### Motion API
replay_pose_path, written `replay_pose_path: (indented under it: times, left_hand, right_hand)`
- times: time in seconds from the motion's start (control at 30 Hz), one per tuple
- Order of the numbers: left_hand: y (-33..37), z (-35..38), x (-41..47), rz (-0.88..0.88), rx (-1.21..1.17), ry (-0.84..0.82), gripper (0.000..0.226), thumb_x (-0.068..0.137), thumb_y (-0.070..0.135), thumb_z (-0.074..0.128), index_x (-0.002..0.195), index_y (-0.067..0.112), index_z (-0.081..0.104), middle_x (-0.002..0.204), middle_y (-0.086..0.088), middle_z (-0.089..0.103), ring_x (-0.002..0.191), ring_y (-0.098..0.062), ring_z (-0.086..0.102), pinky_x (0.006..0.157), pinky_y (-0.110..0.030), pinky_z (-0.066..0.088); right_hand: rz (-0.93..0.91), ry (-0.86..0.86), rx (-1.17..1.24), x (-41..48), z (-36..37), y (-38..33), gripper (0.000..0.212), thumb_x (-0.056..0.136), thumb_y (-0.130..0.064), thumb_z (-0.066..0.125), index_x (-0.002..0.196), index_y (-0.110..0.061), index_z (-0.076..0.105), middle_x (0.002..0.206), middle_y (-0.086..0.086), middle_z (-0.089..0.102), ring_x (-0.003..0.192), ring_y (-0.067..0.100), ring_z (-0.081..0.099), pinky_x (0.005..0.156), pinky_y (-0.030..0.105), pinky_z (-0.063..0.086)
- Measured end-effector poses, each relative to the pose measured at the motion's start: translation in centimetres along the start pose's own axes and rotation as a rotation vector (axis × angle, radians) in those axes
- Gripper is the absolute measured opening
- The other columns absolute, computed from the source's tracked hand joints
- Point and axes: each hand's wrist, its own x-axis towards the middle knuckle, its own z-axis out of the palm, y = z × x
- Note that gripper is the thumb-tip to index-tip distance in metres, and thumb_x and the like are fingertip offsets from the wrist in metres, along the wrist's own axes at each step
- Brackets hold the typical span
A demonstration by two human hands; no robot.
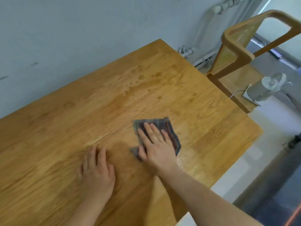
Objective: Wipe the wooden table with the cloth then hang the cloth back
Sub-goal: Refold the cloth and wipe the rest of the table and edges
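cloth (165,123): folded to a small pad and lying flat on the surface (73,128), a little toward 4 o'clock from its middle. Folded like this, it probably fits under one palm.
right hand (154,144): released, fingers straight and spread, palm pressing down on the cloth. It grips nothing. The flat press seems meant to keep the whole pad in contact with the wood.
left hand (97,172): at 8 o'clock from the cloth and apart from it, also released and lying flat on the bare wood. I think it serves as a support while the person leans over.
spots (140,77): dark wet marks at 12 o'clock from the cloth, near the wall. They look not yet wiped.
streak (184,160): a glossy patch at 4 o'clock, just beside the right wrist. It is probably moisture from wiping.
chair (237,54): stands at 1 o'clock, past the far corner.
step: wiping, I judge. Where the cloth should hang is not visible.
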Motion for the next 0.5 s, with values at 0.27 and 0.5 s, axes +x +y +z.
replay_pose_path:
  times: [0.27, 0.5]
  left_hand:
    - [7.6, 2.4, 1.8, 0.129, -0.070, 0.110, 0.045, 0.086, 0.028, 0.037, 0.127, 0.015, 0.051, 0.144, -0.013, 0.043, 0.133, -0.033, 0.037, 0.109, -0.054, 0.026]
    - [7.9, 2.8, 2.0, 0.106, -0.044, 0.230, 0.046, 0.081, 0.024, 0.040, 0.124, 0.013, 0.053, 0.140, -0.015, 0.047, 0.133, -0.034, 0.038, 0.107, -0.055, 0.027]
  right_hand:
    - [0.506, 0.036, -0.160, -8.1, -3.8, 10.3, 0.060, 0.095, -0.042, 0.027, 0.148, -0.016, 0.039, 0.159, 0.008, 0.024, 0.146, 0.025, 0.024, 0.113, 0.052, 0.026]
    - [-0.022, -0.047, -0.024, -1.3, -2.2, 7.1, 0.053, 0.093, -0.044, 0.042, 0.144, -0.027, 0.045, 0.157, -0.002, 0.031, 0.145, 0.014, 0.026, 0.115, 0.044, 0.026]
